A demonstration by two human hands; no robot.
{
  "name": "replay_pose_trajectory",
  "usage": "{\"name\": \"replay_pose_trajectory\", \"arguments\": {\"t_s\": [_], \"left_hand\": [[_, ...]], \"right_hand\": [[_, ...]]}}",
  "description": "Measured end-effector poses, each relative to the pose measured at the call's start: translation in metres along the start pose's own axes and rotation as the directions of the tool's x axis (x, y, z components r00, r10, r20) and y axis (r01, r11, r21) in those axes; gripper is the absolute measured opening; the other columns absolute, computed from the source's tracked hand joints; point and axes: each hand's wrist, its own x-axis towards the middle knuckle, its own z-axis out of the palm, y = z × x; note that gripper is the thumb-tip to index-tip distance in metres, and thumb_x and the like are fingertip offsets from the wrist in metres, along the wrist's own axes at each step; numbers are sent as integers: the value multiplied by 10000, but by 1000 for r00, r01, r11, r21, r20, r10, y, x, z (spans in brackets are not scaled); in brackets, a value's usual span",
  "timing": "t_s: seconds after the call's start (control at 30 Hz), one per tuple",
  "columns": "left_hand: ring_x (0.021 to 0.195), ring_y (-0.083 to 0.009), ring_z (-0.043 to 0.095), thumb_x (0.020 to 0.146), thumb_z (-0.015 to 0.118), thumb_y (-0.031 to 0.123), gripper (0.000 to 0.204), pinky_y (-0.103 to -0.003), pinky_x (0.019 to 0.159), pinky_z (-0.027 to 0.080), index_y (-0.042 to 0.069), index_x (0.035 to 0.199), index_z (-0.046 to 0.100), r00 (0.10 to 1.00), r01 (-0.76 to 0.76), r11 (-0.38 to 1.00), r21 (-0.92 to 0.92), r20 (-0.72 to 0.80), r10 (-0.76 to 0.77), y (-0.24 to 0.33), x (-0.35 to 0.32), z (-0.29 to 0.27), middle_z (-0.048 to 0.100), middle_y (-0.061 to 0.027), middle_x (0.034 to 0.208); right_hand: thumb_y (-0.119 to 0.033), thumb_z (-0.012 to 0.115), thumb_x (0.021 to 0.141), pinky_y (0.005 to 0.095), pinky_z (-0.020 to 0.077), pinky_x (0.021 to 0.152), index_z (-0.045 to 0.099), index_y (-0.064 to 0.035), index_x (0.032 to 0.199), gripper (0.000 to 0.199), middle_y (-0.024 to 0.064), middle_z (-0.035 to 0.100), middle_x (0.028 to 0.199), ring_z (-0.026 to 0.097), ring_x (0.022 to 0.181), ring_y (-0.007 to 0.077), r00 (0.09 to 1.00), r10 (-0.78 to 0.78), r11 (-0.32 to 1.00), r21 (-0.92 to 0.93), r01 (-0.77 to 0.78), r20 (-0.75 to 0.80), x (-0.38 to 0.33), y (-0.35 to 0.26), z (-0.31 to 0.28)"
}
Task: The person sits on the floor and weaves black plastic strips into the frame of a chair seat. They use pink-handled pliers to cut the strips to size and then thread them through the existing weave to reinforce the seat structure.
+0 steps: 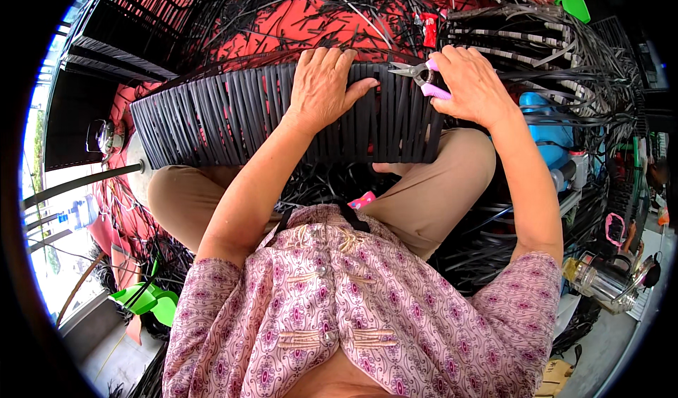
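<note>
In the head view, your knees and lap are mostly hidden under the woven black panel [282, 115], and the far ends of the loose black strips [353, 9] are lost in a tangle on the red floor [296, 24], so you cannot follow any single strip. The panel lies across your thighs with its long axis running left to right, slightly curved, and its strips run away from you. Your left hand [321, 80] lies flat on the top edge of the panel, fingers spread and open, gripping nothing. Your right hand [473, 84] is closed around the pink handles of small snips [417, 75]; the blades point to the left, just above the panel edge, between your two hands.
</note>
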Motion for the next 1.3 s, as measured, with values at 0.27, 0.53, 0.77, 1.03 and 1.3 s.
{"name": "replay_pose_trajectory", "arguments": {"t_s": [0.27, 0.53, 0.77, 1.03, 1.3], "left_hand": [[929, -290, 564, 837, 685, 494, 548, -401, 854, 415, 42, 1138, 609, 1000, -11, 1000, -1, -18, 11, 0, -4, 1, 600, -106, 950], [902, -292, 560, 826, 699, 484, 535, -405, 842, 415, 40, 1114, 620, 999, -20, 1000, 2, -34, 20, 2, -6, 1, 589, -107, 924], [900, -286, 560, 822, 705, 479, 520, -401, 838, 413, 45, 1095, 624, 999, -20, 1000, 3, -40, 20, 1, -5, 3, 587, -101, 920], [896, -281, 562, 823, 704, 477, 498, -398, 832, 409, 56, 1075, 613, 999, -17, 1000, -5, -32, 16, 2, -4, 1, 586, -93, 912], [897, -277, 563, 824, 698, 486, 494, -397, 830, 406, 62, 1065, 615, 999, -18, 1000, -2, -34, 18, 1, -5, 2, 585, -87, 902]], "right_hand": [[-232, 773, 666, 420, 443, 840, 547, -34, 1098, 526, 123, 540, 953, 542, 906, 322, 993, -89, 989, 109, 97, -75, -3, 12, 11], [-245, 773, 704, 424, 451, 795, 545, -60, 1007, 422, 114, 545, 908, 566, 864, 323, 990, -116, 988, 96, 123, -76, -6, 13, 14], [-296, 735, 762, 438, 464, 775, 557, -54, 1001, 383, 133, 551, 882, 584, 834, 341, 997, -63, 997, 45, 65, -40, -10, 6, 14], [-294, 730, 750, 467, 497, 750, 565, -28, 1005, 404, 156, 579, 901, 617, 816, 368, 998, 52, 997, 59, -54, 36, -14, -10, 13], [-271, 779, 726, 445, 536, 659, 571, -2, 897, 381, 158, 622, 840, 671, 716, 332, 992, 125, 991, -56, -123, 27, -14, -28, 13]]}}
